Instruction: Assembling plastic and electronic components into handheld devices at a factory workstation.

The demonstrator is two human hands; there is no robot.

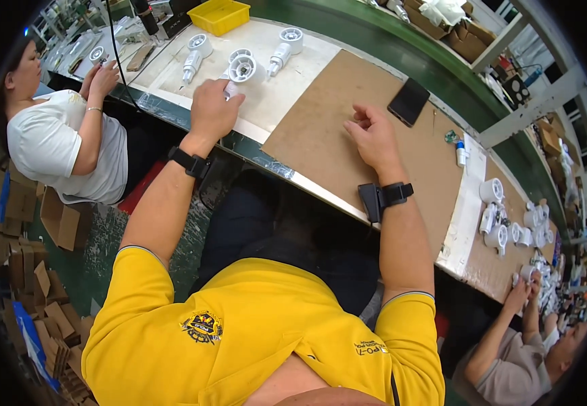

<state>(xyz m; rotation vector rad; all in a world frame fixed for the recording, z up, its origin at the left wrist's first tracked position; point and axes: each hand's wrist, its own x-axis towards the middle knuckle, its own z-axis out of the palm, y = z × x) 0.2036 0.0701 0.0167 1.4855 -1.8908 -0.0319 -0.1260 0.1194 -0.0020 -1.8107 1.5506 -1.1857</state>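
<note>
My left hand [214, 114] reaches to the white part of the workbench, its fingers closed around the handle of a white handheld fan [245, 69]. The fan's round head faces up, with its ring and spokes showing. Behind it, partly hidden, is another white round head [241, 53]. To its left lies a white fan [199, 45] with its handle toward me, and to its right a similar fan [291, 40]. Above a brown cardboard sheet [320, 122], my right hand [374, 139] hovers or rests with loosely bent fingers apart, nothing visible in it.
A black phone [409, 102] lies on the cardboard, with a small blue-and-white bottle-like piece [460, 154] farther right. A yellow bin [218, 16] stands at the back. Co-workers sit at left [63, 142] and lower right [510, 365]; several white fans [496, 236] lie near the latter.
</note>
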